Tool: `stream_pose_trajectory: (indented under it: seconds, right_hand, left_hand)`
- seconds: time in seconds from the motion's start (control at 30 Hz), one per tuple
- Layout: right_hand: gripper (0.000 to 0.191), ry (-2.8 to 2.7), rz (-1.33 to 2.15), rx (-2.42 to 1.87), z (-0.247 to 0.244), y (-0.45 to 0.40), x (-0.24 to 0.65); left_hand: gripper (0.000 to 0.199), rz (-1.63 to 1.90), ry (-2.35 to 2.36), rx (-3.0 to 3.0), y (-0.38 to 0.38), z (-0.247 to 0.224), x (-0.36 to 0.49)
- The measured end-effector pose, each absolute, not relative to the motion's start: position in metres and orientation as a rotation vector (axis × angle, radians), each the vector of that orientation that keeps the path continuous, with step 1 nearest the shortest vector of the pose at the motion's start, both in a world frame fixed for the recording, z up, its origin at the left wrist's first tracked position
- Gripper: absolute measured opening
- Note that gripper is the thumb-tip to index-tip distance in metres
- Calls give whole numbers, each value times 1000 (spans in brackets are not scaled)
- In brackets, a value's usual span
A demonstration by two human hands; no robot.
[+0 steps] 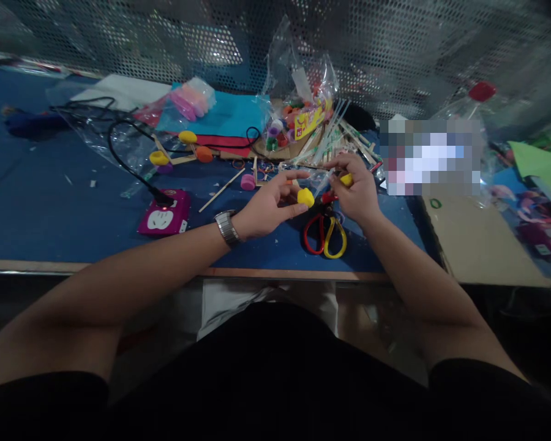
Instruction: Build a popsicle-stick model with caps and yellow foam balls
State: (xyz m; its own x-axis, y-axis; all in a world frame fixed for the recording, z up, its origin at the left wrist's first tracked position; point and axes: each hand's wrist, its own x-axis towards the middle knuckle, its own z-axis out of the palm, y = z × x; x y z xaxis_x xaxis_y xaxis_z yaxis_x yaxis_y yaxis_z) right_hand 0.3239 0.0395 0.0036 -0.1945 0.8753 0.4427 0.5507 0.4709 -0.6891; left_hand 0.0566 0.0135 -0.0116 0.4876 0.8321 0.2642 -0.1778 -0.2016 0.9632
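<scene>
My left hand [270, 205], with a metal watch at the wrist, holds a small yellow piece [305, 197] at its fingertips. To the right, my right hand [354, 188] has its fingers closed round another yellow piece [346, 179]. A clear, thin strip or tube [322, 182] lies between the two hands, near the right fingertips. Scissors with one red and one yellow handle loop [335, 239] rest on the blue table [257, 251] just below the hands. A pink round piece [247, 182] sits beside a small stick frame left of my left hand.
A purple power socket [165, 212] with a black cable stands at the left. Behind are joined sticks with coloured discs [183, 160], blue paper [239, 113], plastic bags and loose sticks. Cardboard [482, 239] lies at the right.
</scene>
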Motion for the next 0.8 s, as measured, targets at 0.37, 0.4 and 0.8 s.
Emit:
stream_pose_trajectory:
  seconds: [0.37, 0.4, 0.8]
  right_hand:
    - [29, -2181, 70, -1348, -10, 62, 344]
    - [25, -2170, 78, -1334, -9, 62, 343]
    - [17, -2080, 286, -622, 8, 35, 319]
  left_hand:
    - [54, 1100, 709, 1538, 16, -17, 56]
    - [50, 1133, 714, 1575, 16, -16, 56]
    - [36, 1365, 749, 1825, 14, -25, 55]
